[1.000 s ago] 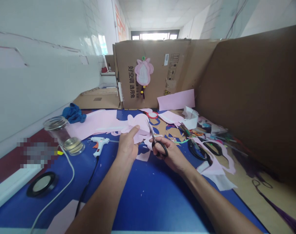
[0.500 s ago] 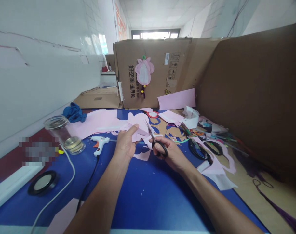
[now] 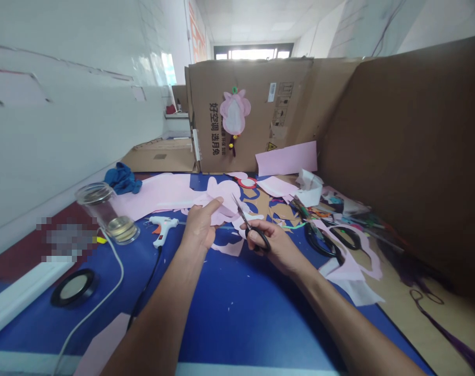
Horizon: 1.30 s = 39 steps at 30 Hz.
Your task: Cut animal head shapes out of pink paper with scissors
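Note:
Between the thumb and fingers of my left hand (image 3: 199,225) is a pink cut-out sheet (image 3: 224,194) with rounded, petal-like edges, held above the blue table. My right hand (image 3: 269,241) is closed around the black handles of a pair of scissors (image 3: 243,213). The scissors' blades point up and left, at the right edge of the pink cut-out; whether they touch it I cannot tell. Below my hands lies a curved pink scrap (image 3: 230,247). A similar layered pink shape (image 3: 235,115) hangs on the cardboard behind.
A white glue gun (image 3: 164,230) and a glass jar (image 3: 114,214) stand left, near a black tape roll (image 3: 73,287). Scissors with large black handles (image 3: 323,245) lie right among pink scraps. Cardboard (image 3: 292,109) walls off the back and right.
The whole view has shifted slightly. My hands keep nearly the same grip and place; the pink cut-out is turned a little.

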### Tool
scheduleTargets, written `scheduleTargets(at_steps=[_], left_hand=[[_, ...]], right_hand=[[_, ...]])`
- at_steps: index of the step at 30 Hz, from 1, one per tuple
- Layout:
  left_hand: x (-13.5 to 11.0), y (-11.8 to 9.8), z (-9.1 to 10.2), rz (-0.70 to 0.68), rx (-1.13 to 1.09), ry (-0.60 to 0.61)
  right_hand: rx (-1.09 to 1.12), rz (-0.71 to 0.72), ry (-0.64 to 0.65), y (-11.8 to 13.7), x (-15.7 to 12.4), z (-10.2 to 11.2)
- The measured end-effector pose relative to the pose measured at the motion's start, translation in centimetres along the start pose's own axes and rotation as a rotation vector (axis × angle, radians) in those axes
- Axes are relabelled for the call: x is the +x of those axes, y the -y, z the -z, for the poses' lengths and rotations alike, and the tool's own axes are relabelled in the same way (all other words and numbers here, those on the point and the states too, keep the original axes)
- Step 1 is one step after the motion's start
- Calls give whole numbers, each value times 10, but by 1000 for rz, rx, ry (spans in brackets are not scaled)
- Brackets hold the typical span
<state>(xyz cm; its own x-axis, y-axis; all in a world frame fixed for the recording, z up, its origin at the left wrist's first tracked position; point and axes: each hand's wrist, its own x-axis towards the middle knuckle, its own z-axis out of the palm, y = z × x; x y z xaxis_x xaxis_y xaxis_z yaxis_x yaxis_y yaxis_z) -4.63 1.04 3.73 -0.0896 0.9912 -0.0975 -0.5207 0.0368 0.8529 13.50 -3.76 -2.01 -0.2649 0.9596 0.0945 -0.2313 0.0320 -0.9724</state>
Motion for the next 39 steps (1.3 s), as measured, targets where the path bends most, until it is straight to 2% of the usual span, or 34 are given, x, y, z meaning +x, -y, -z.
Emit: scheduleTargets(at_steps=[6, 23, 39], left_hand=[[4, -1, 6, 15, 57, 36], [3, 0, 6, 18, 99, 79], [7, 1, 8, 16, 104, 68]], right_hand=[[-26, -15, 30, -1, -1, 3], [-79, -9, 30, -5, -2, 6], [-78, -30, 11, -4, -2, 6]])
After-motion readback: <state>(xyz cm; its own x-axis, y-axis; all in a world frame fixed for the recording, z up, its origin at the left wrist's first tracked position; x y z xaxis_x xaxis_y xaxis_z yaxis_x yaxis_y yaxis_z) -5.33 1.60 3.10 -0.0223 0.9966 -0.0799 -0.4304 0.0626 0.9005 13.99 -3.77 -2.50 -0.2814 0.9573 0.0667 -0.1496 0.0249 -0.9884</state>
